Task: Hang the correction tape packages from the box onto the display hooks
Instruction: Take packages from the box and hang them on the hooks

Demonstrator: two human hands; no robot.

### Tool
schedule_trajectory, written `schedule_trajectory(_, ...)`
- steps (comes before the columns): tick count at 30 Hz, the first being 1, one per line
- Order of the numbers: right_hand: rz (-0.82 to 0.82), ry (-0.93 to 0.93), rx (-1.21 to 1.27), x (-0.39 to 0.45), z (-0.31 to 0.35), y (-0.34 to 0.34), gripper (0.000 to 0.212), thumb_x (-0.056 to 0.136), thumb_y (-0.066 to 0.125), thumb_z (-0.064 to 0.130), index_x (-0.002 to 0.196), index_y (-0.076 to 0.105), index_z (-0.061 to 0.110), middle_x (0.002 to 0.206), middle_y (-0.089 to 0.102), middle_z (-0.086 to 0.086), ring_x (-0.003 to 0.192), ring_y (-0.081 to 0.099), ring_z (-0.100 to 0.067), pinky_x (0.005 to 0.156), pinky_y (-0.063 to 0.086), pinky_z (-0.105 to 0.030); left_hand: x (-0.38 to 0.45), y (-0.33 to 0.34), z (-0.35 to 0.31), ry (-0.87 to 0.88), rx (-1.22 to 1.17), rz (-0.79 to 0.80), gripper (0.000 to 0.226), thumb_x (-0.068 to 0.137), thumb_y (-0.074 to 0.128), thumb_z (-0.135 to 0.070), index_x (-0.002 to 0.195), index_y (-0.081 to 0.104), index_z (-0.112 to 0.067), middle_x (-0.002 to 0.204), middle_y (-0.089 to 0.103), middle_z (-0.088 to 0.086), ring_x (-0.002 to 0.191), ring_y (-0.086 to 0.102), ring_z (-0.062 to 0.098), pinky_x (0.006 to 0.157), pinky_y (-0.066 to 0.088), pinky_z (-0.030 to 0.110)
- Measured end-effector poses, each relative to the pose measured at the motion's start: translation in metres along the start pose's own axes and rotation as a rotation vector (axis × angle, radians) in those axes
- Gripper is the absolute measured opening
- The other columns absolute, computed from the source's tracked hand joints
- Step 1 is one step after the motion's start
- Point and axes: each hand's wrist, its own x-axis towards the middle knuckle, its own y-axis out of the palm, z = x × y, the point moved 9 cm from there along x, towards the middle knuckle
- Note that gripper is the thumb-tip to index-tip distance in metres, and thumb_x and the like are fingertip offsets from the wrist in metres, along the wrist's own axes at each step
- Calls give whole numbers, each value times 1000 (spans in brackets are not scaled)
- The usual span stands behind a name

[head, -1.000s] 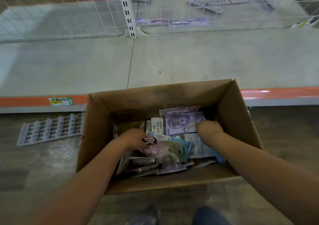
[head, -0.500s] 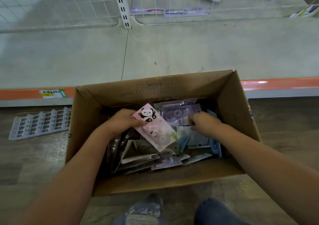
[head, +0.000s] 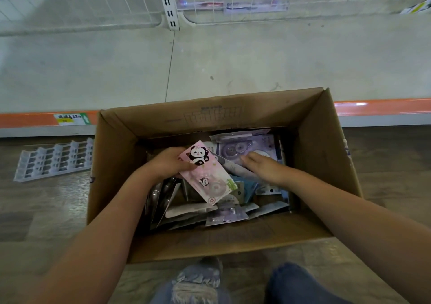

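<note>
The left hand grips a pink panda correction tape package by its upper left edge, thumb on the printed face and fingers curled behind, holding it tilted above the jumble inside the cardboard box. The right hand lies with fairly straight fingers on the heap, touching the lower edge of a purple correction tape package at the far end of the box; it grasps nothing plainly. The packages look like flat card backings with a clear blister over the dispenser: probably light, stiff across the card yet easy to bend or crease, and the glossy plastic may slip against its neighbours. A pinch on the card margin seems the safest hold, leaving the end with the hang hole free for a hook. No hooks show clearly here; the wire grid panel behind the shelf is presumably where they sit.
</note>
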Motion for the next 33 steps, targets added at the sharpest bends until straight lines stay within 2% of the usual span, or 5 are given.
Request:
schedule_trajectory(4, 32, 151, 228, 8, -23, 4, 12, 97, 52, 24, 109, 50, 21, 114, 55, -1, 101, 52, -13, 86, 45, -27, -1, 1, 2, -61, -114, 30, 25, 89, 58, 3, 110, 53, -9, 103, 64, 9, 85, 65, 18, 64, 58, 20)
schedule_trajectory(13, 202, 291, 174, 4, -33, 20, 77, 85, 70, 25, 146, 24, 17, 145, 36, -8, 126, 42, -26, 107, 37, -37, -1, 8, -6, -49, -596, -35, 16, 89, 57, -1, 102, 63, -9, 99, 69, 9, 81, 69, 16, 68, 59, 26)
schedule_trajectory(21, 37, 332, 179, 4, -47, 13, 105, 66, 84, 34, 144, 18, 14, 142, 40, -5, 129, 43, -26, 104, 40, -34, 1, 22, -10, 48, -149, 100, 46, 80, 71, 0, 120, 56, -16, 108, 70, 0, 94, 68, 10, 66, 56, 19)
schedule_trajectory(27, -55, 260, 467, 6, -39, -1, 47, 77, 75, 2, 121, 59, 8, 118, 66, -12, 108, 62, -29, 91, 51, -41, 1, 15, 8, -61, -357, -28, 39, 85, 66, -4, 122, 55, -9, 115, 67, 9, 100, 66, 23, 79, 56, 32)
schedule_trajectory(33, 71, 306, 847, -37, -10, -4, 36, 72, 70, -2, 107, 66, 4, 104, 70, -17, 92, 67, -30, 88, 53, -45, -28, 2, -5, -151, -508, -34, 23, 96, 52, -15, 118, 60, -12, 111, 69, 10, 102, 66, 28, 86, 53, 42)
